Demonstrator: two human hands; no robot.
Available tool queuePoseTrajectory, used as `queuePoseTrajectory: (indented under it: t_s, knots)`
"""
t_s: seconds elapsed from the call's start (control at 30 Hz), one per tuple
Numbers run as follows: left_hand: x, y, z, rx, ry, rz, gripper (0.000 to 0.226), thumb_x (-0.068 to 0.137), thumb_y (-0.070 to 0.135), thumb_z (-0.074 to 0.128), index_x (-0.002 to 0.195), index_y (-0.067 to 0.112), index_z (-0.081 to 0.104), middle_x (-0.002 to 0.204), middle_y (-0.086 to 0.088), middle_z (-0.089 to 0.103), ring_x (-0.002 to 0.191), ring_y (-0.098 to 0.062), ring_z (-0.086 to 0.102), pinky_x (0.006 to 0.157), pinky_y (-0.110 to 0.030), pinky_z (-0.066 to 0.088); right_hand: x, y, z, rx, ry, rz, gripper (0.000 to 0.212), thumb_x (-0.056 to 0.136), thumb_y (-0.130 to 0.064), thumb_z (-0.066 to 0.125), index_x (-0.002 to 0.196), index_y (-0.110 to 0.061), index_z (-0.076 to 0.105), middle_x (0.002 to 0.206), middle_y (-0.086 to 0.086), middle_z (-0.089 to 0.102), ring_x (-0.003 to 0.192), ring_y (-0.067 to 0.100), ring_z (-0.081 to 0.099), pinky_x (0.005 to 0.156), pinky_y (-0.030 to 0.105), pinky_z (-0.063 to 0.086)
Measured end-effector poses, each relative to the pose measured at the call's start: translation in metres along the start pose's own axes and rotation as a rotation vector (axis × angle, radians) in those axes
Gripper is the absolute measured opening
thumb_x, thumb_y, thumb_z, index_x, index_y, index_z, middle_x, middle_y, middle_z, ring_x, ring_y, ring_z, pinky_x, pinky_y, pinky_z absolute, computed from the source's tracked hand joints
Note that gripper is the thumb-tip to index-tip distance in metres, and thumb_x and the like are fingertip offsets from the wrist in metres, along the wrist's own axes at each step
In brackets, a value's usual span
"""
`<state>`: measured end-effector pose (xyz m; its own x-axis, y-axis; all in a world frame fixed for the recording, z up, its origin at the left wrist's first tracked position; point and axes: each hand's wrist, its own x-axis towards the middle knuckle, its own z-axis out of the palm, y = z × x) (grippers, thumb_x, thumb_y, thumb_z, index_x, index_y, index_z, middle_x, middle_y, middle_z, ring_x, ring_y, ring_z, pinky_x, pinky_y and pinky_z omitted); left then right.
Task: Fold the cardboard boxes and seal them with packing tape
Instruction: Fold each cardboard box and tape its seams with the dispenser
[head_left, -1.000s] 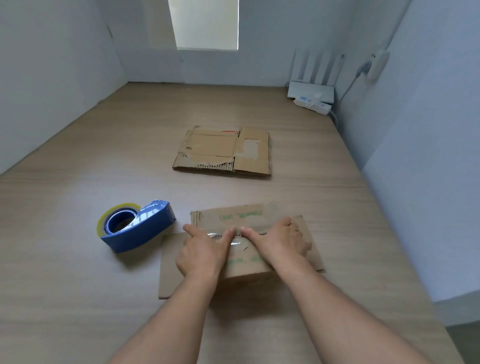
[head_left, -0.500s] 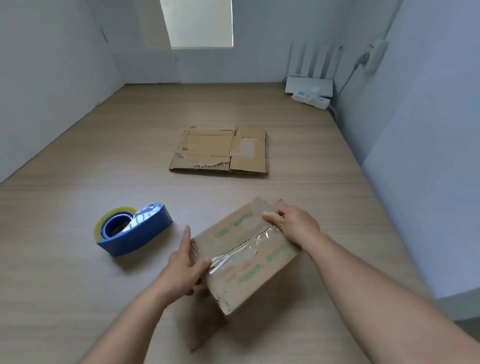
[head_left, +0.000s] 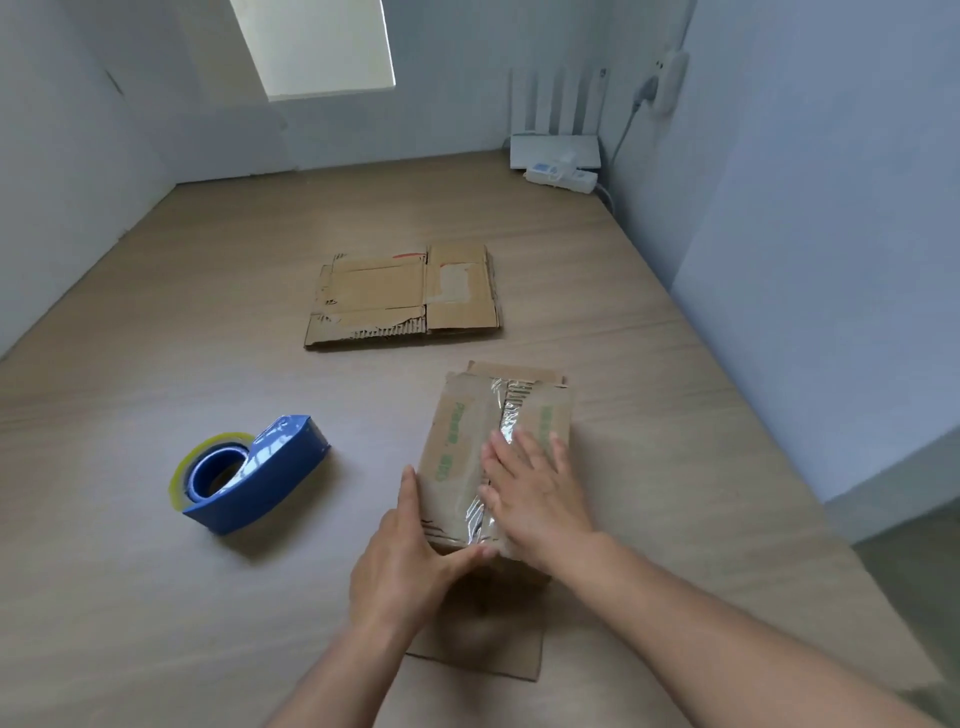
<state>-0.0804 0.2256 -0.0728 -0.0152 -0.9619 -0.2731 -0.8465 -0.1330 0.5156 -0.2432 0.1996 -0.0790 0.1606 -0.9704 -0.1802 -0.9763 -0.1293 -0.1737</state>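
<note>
A small folded cardboard box (head_left: 457, 441) with green print stands on the wooden table, its long side pointing away from me. A strip of clear packing tape (head_left: 511, 410) runs along its top seam. My right hand (head_left: 535, 493) lies flat on the tape, fingers straight. My left hand (head_left: 405, 551) holds the box's near left corner, fingers straight along the side and thumb across the near end. A blue tape dispenser (head_left: 249, 473) with a yellowish roll sits to the left of the box.
A flattened cardboard box (head_left: 405, 296) lies farther back at the centre. A flat cardboard flap (head_left: 498, 654) lies under my wrists. A white router (head_left: 556, 148) and power strip (head_left: 561, 176) sit in the far right corner. Walls close in left, back and right.
The box has been turned about a quarter turn, so the taped seam now runs away from me. My right hand moved from the box's far corner onto the tape.
</note>
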Motion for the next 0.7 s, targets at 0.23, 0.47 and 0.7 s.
queuePoseTrajectory:
  t_s: [0.23, 0.47, 0.7]
  knots:
    - [0.005, -0.008, 0.002, 0.153, 0.023, 0.077, 0.119, 0.061, 0.082, 0.058, 0.150, 0.025, 0.004, 0.132, 0.001, 0.052, 0.119, -0.020, 0.051, 0.084, -0.036, 0.050, -0.062, -0.010, 0.006, 0.053, 0.017, -0.043, 0.050, 0.101, -0.048, 0.023, 0.150, -0.035, 0.021, 0.159, -0.016, 0.005, 0.145, 0.013, -0.014, 0.109, 0.059, -0.014]
    - [0.015, -0.033, -0.019, 0.277, -0.070, 0.233, 0.087, 0.085, 0.062, 0.055, 0.151, 0.034, 0.005, 0.127, 0.003, 0.061, 0.106, -0.019, 0.060, 0.072, -0.026, 0.042, -0.058, -0.015, 0.003, 0.111, 0.272, -0.127, 0.041, 0.072, -0.031, 0.080, 0.110, -0.017, 0.070, 0.127, 0.006, 0.061, 0.125, 0.034, 0.050, 0.085, 0.055, 0.051]
    - [0.021, -0.024, -0.020, 0.243, 0.076, 0.284, 0.081, 0.081, 0.071, 0.049, 0.148, 0.043, 0.013, 0.153, 0.001, 0.028, 0.136, -0.017, 0.033, 0.095, -0.034, 0.045, -0.020, -0.003, 0.008, 0.171, 0.235, 0.001, 0.043, 0.091, -0.040, 0.056, 0.133, -0.039, 0.050, 0.160, 0.002, 0.007, 0.146, 0.020, -0.003, 0.116, 0.051, 0.010]
